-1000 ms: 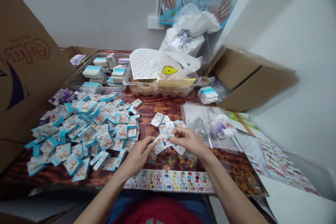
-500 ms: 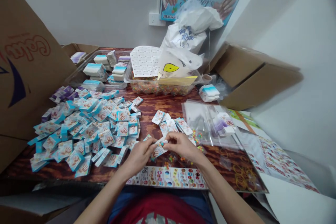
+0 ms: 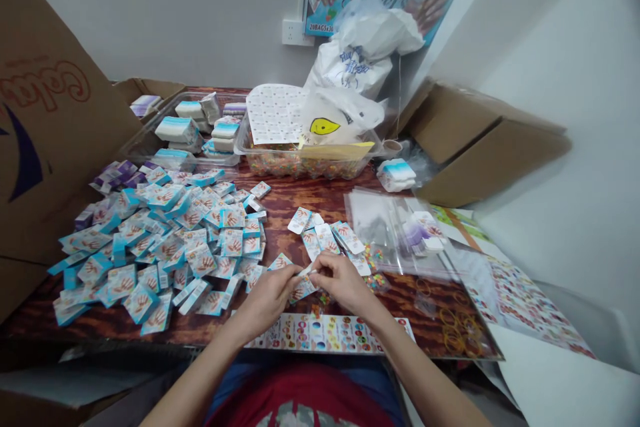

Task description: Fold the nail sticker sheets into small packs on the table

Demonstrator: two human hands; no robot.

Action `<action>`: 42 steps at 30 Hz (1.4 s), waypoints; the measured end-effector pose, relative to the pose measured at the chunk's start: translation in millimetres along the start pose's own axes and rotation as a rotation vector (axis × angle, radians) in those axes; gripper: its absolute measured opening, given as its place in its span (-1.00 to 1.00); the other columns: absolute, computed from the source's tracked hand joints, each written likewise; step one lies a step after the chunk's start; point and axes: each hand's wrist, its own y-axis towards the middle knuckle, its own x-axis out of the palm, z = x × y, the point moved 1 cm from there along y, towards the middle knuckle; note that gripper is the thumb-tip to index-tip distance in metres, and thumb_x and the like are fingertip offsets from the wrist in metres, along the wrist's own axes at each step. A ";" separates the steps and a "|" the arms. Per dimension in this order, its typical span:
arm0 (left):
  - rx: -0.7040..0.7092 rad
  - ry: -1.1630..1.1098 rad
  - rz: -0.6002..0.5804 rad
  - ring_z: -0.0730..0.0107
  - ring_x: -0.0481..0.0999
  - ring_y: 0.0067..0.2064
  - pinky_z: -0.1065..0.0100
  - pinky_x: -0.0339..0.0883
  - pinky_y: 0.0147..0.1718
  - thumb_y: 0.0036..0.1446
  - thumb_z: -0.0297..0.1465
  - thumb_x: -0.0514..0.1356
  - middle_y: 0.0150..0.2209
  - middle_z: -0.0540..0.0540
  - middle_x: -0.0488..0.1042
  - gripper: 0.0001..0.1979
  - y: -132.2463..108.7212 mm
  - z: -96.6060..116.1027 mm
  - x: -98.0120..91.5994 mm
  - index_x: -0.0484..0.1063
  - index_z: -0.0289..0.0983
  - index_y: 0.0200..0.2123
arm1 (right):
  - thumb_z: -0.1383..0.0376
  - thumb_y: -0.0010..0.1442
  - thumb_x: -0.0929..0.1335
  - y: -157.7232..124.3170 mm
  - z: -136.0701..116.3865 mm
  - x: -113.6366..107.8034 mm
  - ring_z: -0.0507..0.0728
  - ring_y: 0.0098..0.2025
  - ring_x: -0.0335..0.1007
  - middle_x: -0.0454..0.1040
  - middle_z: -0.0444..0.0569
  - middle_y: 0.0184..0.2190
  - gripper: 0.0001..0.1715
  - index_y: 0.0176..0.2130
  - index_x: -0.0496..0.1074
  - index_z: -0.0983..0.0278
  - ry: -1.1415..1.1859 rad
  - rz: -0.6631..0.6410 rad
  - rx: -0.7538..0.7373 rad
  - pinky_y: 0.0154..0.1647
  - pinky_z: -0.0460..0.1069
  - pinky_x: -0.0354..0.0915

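My left hand [image 3: 267,295] and my right hand [image 3: 340,280] meet over the table's near edge, both pinching one small nail-sticker packet [image 3: 305,273] between thumb and fingers. A few more loose packets [image 3: 325,233] lie just beyond my hands. A long strip of colourful stickers [image 3: 325,335] lies under my wrists at the table edge. To the left spreads a big heap of blue and white packets [image 3: 170,240].
Clear plastic bags [image 3: 400,230] lie right of my hands, with rubber bands [image 3: 457,330] and printed sticker sheets [image 3: 530,310] beyond. Plastic trays [image 3: 300,160] of stock stand at the back. Cardboard boxes [image 3: 480,140] flank the wooden table [image 3: 295,197] on both sides.
My hands have drawn slightly closer to me and together around the packet. The view has tipped a little, shifting the table contents upward.
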 end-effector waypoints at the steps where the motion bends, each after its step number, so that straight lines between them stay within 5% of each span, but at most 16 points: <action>1: 0.006 -0.021 0.000 0.34 0.46 -0.29 0.41 0.22 -0.32 0.35 -0.25 -0.06 -0.32 -0.04 0.51 -0.66 0.6 -1.4 0.7 0.46 -0.24 -0.11 | 0.45 0.01 0.38 -0.2 -1.4 0.1 0.07 -0.35 0.28 0.33 -0.15 -0.48 -0.86 -0.53 0.42 0.28 -0.009 0.023 -0.045 -0.29 -0.05 0.15; 4: -0.041 -0.175 -0.035 0.38 0.46 -0.39 0.45 0.25 -0.43 0.34 -0.22 -0.04 -0.35 -0.04 0.51 -0.63 1.9 -7.4 2.1 0.47 -0.24 -0.04 | 0.38 0.07 0.40 -1.5 -4.9 -4.1 0.14 -0.15 0.34 0.40 -0.07 -0.31 -0.87 -0.51 0.48 0.26 0.064 0.014 -0.091 -0.05 0.03 0.18; 10: -0.069 -0.303 -0.045 0.47 0.42 -0.51 0.49 0.26 -0.54 0.32 -0.17 -0.02 -0.33 -0.05 0.53 -0.60 -1.0 -7.9 3.2 0.49 -0.24 -0.03 | 0.24 0.20 0.37 -5.6 -12.6 -20.1 0.27 0.18 0.23 0.40 0.02 0.09 -0.82 -0.37 0.58 0.20 0.188 -0.204 -0.102 0.23 0.21 0.03; 16: -0.140 -0.409 0.053 0.45 0.41 -0.59 0.46 0.28 -0.60 0.29 -0.14 -0.01 -0.51 0.03 0.42 -0.58 0.5 -9.2 23.4 0.46 -0.26 -0.02 | 0.37 0.19 0.33 1.9 -20.6 -15.7 0.23 0.05 0.30 0.49 0.02 -0.08 -0.81 -0.41 0.53 0.22 0.002 -0.122 -0.154 0.13 0.17 0.11; 20: -0.191 -0.497 0.114 0.46 0.38 -0.65 0.46 0.24 -0.66 0.27 -0.11 0.00 -0.56 0.05 0.36 -0.56 1.4 -13.9 32.3 0.45 -0.30 -0.03 | 0.35 0.17 0.30 4.3 -14.8 -9.3 0.16 -0.13 0.36 0.43 0.00 -0.23 -0.77 -0.51 0.39 0.26 0.165 -0.119 -0.084 -0.03 0.07 0.21; 25: -0.142 -0.463 0.090 0.47 0.39 -0.62 0.47 0.26 -0.63 0.27 -0.15 0.01 -0.54 0.03 0.38 -0.59 0.4 -12.1 24.4 0.47 -0.30 -0.07 | 0.31 0.16 0.31 0.7 -10.1 -7.6 0.16 -0.09 0.35 0.41 0.01 -0.16 -0.73 -0.56 0.33 0.27 0.280 -0.117 -0.017 0.00 0.07 0.18; 29: -0.122 -0.431 0.098 0.50 0.38 -0.61 0.49 0.26 -0.61 0.28 -0.17 0.02 -0.55 0.05 0.36 -0.63 3.1 -13.1 21.5 0.48 -0.28 -0.09 | 0.36 0.16 0.31 1.2 -15.5 -7.2 0.18 0.00 0.30 0.44 0.00 -0.15 -0.79 -0.49 0.45 0.26 0.109 -0.084 -0.086 0.07 0.09 0.12; 32: -0.131 -0.472 0.125 0.50 0.38 -0.62 0.49 0.26 -0.63 0.28 -0.18 0.01 -0.57 0.07 0.34 -0.62 6.4 -12.4 22.6 0.45 -0.29 -0.05 | 0.36 0.16 0.32 3.8 -17.6 -3.5 0.17 -0.09 0.32 0.46 -0.02 -0.24 -0.80 -0.46 0.50 0.25 0.045 -0.016 -0.104 0.01 0.08 0.15; 38: -0.166 -0.621 0.278 0.44 0.46 -0.58 0.45 0.35 -0.61 0.25 -0.16 0.04 -0.46 0.02 0.43 -0.51 10.5 -0.1 22.8 0.26 -0.26 0.17 | 0.19 0.19 0.36 -2.6 -15.8 13.7 0.09 -0.30 0.34 0.45 -0.12 -0.35 -0.84 -0.26 0.45 0.23 0.432 0.356 -0.007 -0.24 -0.04 0.25; 42: -0.160 -0.664 0.260 0.37 0.51 -0.53 0.38 0.42 -0.54 0.26 -0.14 0.04 -0.42 -0.03 0.49 -0.45 7.9 3.8 25.6 0.21 -0.23 0.24 | 0.18 0.19 0.37 -8.9 -13.8 16.7 0.08 -0.33 0.31 0.43 -0.11 -0.39 -0.83 -0.32 0.45 0.25 0.424 0.364 -0.031 -0.28 -0.05 0.24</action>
